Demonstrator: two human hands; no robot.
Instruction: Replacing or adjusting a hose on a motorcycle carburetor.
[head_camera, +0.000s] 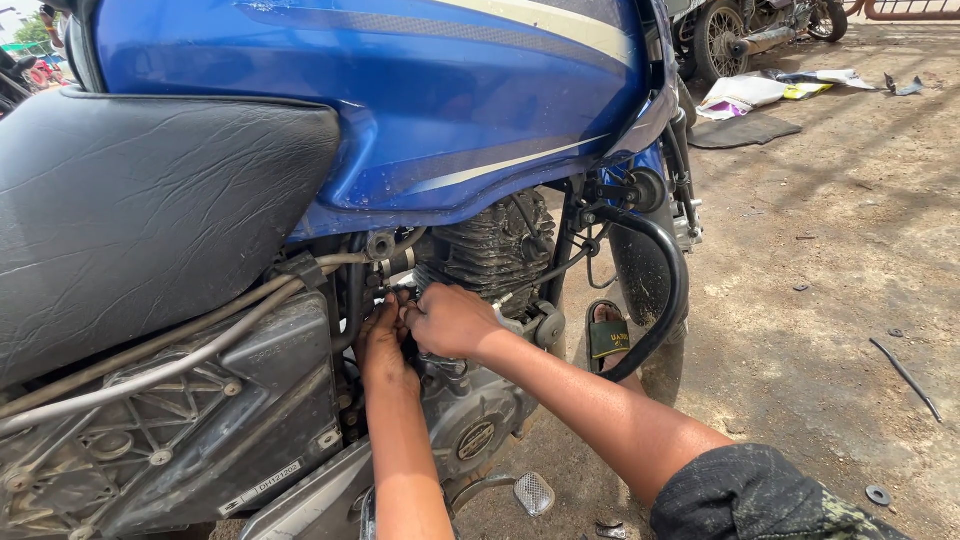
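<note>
A blue motorcycle stands side-on before me, with its fuel tank (400, 100) above and black seat (140, 210) at the left. Both my hands reach into the gap under the tank, beside the dirty finned engine cylinder (495, 250). My left hand (383, 340) has its fingers curled around a small part near the carburettor area, which is mostly hidden. My right hand (450, 320) is closed right next to it, fingertips touching the same spot. What they grip is too hidden to name.
A grey side panel (200, 420) and cables (180, 340) lie below the seat. A black crash guard (665, 290) curves by the front wheel, with someone's sandalled foot (607, 335) behind it. Dirt ground (830, 300) spreads right, with washers, scraps and another motorcycle's wheel (720, 40).
</note>
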